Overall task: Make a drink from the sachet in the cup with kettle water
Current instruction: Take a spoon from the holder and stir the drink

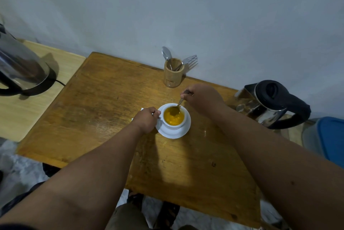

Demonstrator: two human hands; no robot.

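Note:
A white cup [174, 126] full of orange-yellow liquid stands on a white saucer [175, 133] in the middle of the wooden table [104, 110]. My left hand [146, 119] grips the cup's handle on its left side. My right hand [202, 97] pinches the handle of a metal spoon [179, 104] whose bowl dips into the liquid. A steel kettle with a black lid and handle [273, 103] stands on the table to the right. A white scrap, perhaps the sachet [141, 109], peeks out behind my left hand.
A wooden holder [173, 73] with a spoon and a fork stands at the wall behind the cup. A second steel kettle [20, 65] sits on its base on a lighter side table at the left. A blue object [331, 138] lies at the right edge.

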